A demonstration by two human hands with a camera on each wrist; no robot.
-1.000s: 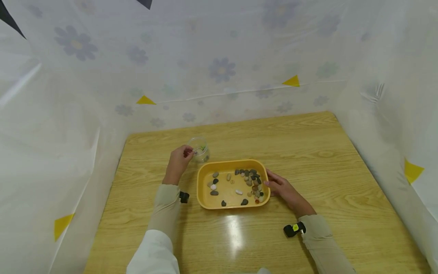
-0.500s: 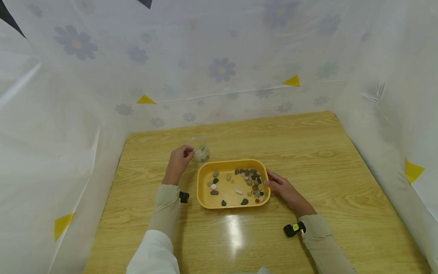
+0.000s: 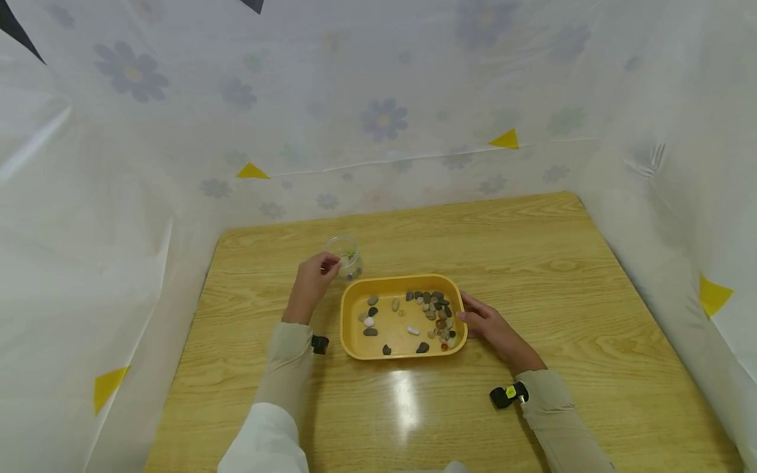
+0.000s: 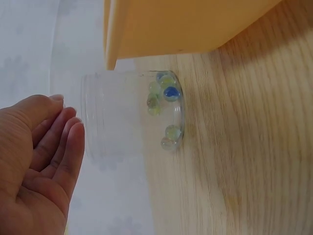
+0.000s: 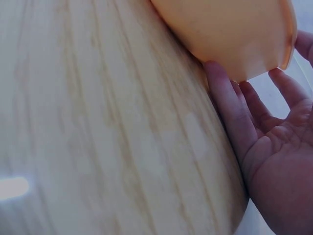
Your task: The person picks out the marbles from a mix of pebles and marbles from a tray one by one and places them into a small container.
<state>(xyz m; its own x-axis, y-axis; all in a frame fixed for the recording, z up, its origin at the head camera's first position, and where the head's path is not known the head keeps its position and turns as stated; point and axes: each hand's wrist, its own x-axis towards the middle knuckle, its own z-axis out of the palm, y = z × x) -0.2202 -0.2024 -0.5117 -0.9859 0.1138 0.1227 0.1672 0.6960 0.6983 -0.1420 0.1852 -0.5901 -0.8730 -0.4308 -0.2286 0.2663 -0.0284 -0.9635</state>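
A clear round jar [image 3: 353, 266] stands behind the left part of a yellow tray [image 3: 402, 355]. Several glass marbles [image 4: 171, 93], one deep blue and others greenish, lie at its bottom. My left hand [image 3: 311, 282] hovers at the jar's mouth, fingers loosely bent and thumb near the fingertips; no held thing shows in the left wrist view. My right hand [image 3: 495, 332] grips the tray's right end, thumb over the rim and fingers [image 5: 230, 105] against the outer wall. In the tray lie several pebbles [image 3: 370, 332], grey, black, white and brown, mostly heaped at the right.
The wooden table [image 3: 503, 249] carries both containers. White flower-printed sheeting [image 3: 384, 79] hangs behind it and along both sides, with yellow tape pieces [image 3: 504, 139] stuck on.
A small dark bit seen at my left fingertips a second ago is gone from there. The left hand has shifted very slightly right; the right hand and tray stay put.
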